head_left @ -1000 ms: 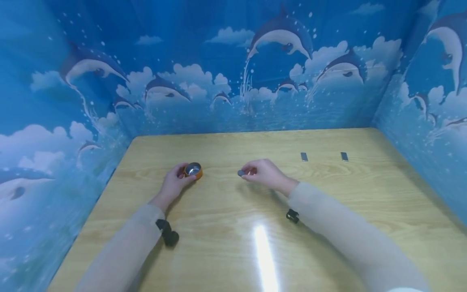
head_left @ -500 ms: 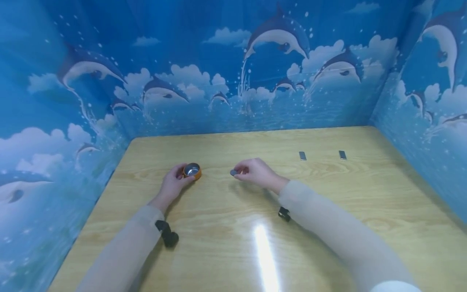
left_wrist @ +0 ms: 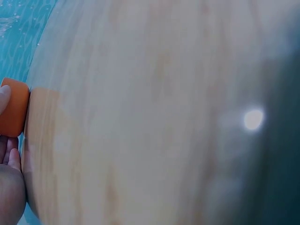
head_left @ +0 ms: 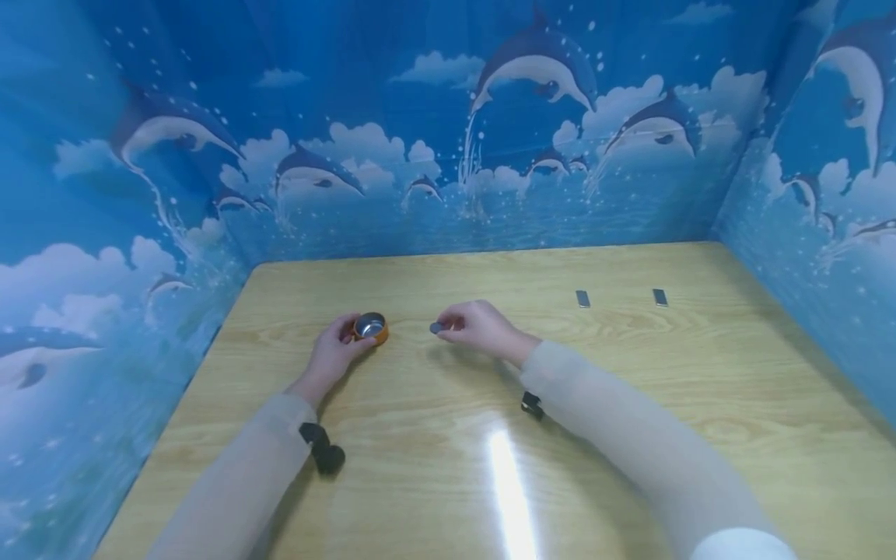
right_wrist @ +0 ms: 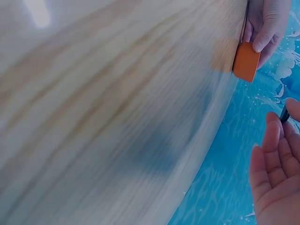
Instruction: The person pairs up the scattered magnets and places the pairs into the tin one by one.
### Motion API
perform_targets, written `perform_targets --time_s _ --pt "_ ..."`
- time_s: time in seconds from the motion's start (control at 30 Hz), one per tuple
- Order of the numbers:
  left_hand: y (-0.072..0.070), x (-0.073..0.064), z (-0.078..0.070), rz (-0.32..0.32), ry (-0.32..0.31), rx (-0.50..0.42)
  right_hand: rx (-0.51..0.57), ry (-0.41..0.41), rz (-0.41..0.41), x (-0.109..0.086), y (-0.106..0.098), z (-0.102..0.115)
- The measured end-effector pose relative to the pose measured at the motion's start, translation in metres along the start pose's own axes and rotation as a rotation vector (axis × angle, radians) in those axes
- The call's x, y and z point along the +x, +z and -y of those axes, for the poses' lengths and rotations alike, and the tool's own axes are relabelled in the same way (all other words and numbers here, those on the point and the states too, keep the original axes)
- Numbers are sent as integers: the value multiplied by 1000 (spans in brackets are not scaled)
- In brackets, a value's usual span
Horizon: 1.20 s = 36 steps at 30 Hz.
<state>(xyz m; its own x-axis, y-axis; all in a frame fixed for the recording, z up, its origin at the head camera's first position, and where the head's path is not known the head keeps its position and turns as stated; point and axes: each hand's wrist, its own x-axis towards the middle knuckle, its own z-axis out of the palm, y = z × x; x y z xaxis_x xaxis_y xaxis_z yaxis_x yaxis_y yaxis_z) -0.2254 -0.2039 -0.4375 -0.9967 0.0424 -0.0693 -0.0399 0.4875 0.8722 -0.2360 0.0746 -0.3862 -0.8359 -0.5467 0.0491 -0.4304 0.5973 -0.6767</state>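
A small round bowl (head_left: 379, 339), orange outside and shiny metal inside, stands upright on the wooden table toward its left side. My left hand (head_left: 331, 351) grips its left side, thumb in front and fingers behind. In the left wrist view the orange bowl (left_wrist: 17, 108) appears at the left edge with the thumb against it. To the right of the bowl, my right hand (head_left: 477, 325) pinches a small dark grey disc (head_left: 436, 327) between thumb and fingers, held a little above the table. The right wrist view shows that disc (right_wrist: 284, 114) edge-on at the fingertips.
Two small flat grey rectangular pieces, one piece (head_left: 583, 299) nearer and another piece (head_left: 660, 297) farther right, lie toward the back right of the table (head_left: 420, 467). A blue dolphin-print curtain (head_left: 392, 210) encloses the back and sides. A camera (head_left: 327, 455) hangs at the left wrist.
My right hand has moved left with the grey disc, closer to the bowl. The left hand stays on the bowl, which has not visibly shifted on the table.
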Motion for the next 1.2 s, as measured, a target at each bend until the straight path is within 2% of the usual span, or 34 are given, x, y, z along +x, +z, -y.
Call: perform_targets --time_s 0.5,0.8,1.2 --pt "0 2 1 -15 -12 -8 -19 -13 25 30 11 13" --pt "2 3 1 -13 -6 -13 0 16 29 41 17 13" --pt "1 2 2 -9 0 -17 -41 50 58 62 34 18"
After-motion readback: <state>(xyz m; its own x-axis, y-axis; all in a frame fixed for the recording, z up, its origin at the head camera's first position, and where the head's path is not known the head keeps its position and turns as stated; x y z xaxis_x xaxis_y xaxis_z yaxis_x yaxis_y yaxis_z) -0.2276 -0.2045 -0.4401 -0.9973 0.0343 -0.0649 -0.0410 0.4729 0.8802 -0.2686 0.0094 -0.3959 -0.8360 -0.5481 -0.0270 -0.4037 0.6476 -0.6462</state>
